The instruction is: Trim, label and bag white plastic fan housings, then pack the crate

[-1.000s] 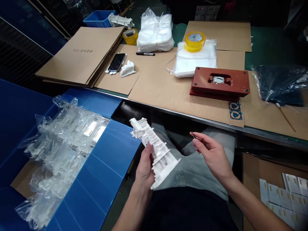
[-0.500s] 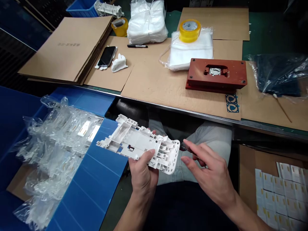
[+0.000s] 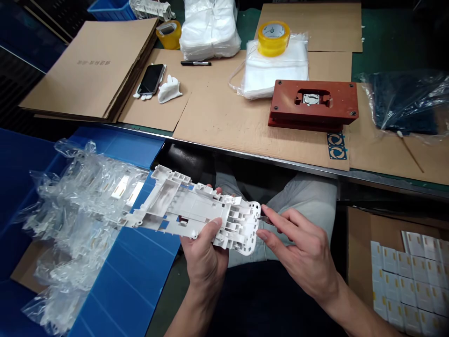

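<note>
A white plastic frame (image 3: 196,208), long and full of ribs and cut-outs, lies tilted in my left hand (image 3: 206,252). The thumb presses on its top face while the other fingers wrap beneath and are partly hidden. At the frame's rounded, perforated end is my right hand (image 3: 298,248), pinching a small metal blade (image 3: 265,219). The blade's tip points left and meets or nearly meets the rim; exact contact is too small to tell. Most of the blade is hidden behind the fingers.
Left, a blue bin (image 3: 140,262) holds bagged white parts (image 3: 84,201). On the bench are a red-brown fixture (image 3: 314,114), yellow tape (image 3: 273,38), a phone (image 3: 152,79), and stacked cardboard (image 3: 87,70). Lower right, a carton (image 3: 359,267) holds rows of white pieces (image 3: 409,281). The bench edge (image 3: 245,161) runs ahead.
My right hand has brought the blade left, from just off the frame to its rounded rim. The frame has shifted slightly left in my left hand's grip. The whole view has moved a little.
</note>
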The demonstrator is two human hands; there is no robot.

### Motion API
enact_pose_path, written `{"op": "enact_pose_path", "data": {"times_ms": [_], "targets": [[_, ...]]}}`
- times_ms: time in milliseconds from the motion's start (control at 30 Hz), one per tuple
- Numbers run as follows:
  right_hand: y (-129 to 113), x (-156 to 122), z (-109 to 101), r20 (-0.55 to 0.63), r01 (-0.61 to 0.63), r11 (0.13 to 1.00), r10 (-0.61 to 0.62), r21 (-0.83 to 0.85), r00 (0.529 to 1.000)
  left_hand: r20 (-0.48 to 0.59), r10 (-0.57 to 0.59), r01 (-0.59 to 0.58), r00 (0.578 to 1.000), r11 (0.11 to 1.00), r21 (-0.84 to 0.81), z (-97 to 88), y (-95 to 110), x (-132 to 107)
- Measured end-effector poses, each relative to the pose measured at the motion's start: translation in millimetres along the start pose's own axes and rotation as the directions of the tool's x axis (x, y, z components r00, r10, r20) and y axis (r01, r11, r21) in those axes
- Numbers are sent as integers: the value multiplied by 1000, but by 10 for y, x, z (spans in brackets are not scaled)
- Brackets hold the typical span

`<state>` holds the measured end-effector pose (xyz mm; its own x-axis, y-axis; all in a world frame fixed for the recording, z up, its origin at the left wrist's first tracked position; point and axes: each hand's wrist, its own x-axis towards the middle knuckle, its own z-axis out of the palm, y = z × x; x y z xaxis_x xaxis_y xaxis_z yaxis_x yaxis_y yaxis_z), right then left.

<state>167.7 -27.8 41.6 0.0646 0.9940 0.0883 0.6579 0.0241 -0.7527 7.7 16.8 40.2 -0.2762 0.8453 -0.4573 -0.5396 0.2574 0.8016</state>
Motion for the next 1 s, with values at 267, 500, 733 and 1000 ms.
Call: {"op": "enact_pose_path", "data": {"times_ms": [267,500,733,1000], "targets": [[25,5,32,-35,-46,997,48,58,998,-12,48,-48,999,999,18,33,-41,4],[42,-42,57,-50,-14,998,16,55,999,-47,69,-68,997,998,13,49,-84,-10],[45,-86,87,-55,49,998,-46,44,997,-57,83,-82,995,996,23,43,-102,-16],[23,-99,111,-62,91,996,-91,6,994,-55,119,-115,991,992,56,33,-108,-6]]}}
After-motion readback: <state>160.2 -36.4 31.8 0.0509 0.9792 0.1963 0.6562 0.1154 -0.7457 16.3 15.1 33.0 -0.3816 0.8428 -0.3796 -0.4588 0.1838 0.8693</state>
